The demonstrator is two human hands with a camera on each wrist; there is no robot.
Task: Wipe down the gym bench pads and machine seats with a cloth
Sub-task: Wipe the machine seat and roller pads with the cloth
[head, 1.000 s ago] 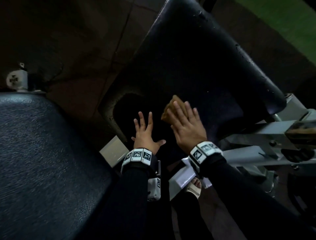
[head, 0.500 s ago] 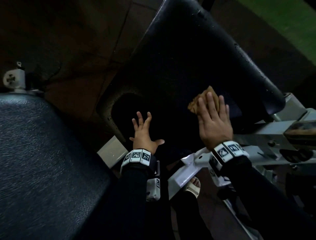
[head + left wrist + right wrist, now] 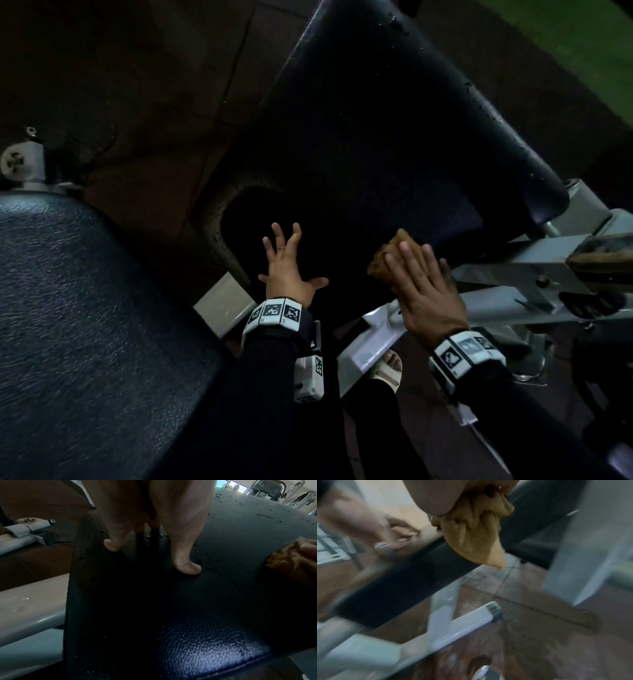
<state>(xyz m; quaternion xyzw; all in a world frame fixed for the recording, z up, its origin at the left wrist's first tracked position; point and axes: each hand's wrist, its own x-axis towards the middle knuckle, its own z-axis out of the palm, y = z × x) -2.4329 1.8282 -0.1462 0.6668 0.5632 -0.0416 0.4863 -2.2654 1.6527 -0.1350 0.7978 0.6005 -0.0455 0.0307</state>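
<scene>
A black gym bench pad (image 3: pixel 376 137) runs from the upper right down towards me, with droplets along its edges. My left hand (image 3: pixel 287 270) lies flat on its near end, fingers spread; the left wrist view shows its fingertips (image 3: pixel 187 566) pressing on the pad (image 3: pixel 205 615). My right hand (image 3: pixel 421 284) presses a tan cloth (image 3: pixel 394 253) with straight fingers on the pad's near right edge. The cloth (image 3: pixel 476 538) is bunched under the right hand (image 3: pixel 440 496) and hangs over the pad's rim (image 3: pixel 402 588). It also shows at the right in the left wrist view, cloth (image 3: pixel 288 559).
A second textured dark pad (image 3: pixel 85 325) fills the lower left. White metal frame bars (image 3: pixel 513 274) stick out on the right under the bench. A sandalled foot (image 3: pixel 387 373) stands on the brown tile floor (image 3: pixel 154 102). A green floor strip (image 3: pixel 582 44) lies far right.
My right hand slid the cloth right across the pad, then back towards me to the near right edge. The left hand stayed pressed in place.
</scene>
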